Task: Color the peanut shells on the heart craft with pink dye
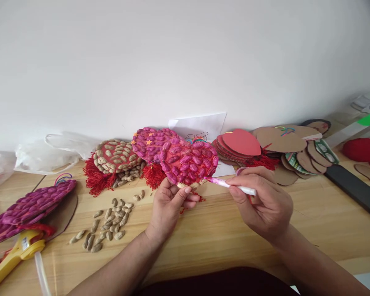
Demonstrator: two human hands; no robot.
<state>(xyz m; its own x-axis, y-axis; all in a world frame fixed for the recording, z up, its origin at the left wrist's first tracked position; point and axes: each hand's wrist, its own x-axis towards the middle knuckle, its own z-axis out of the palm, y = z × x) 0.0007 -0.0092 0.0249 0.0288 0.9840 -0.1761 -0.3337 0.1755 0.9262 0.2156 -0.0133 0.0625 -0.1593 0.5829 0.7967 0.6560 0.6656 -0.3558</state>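
My left hand grips a heart-shaped red piece covered with peanuts by its lower edge, tilted up toward me. Most of its peanuts are coloured magenta; a few along the bottom edge are still plain tan. My right hand is closed around a white marker, its magenta tip against the lower right of the heart. Behind the heart leans another magenta peanut-covered piece with small orange stars and a red yarn tassel. Loose peanuts lie on the table left of my left hand.
At the left are a yellow glue gun, magenta peanut pieces and a plastic bag. Toward the wall sit a plain-peanut piece, stacked red hearts and cardboard shapes. A black bar and red yarn lie right.
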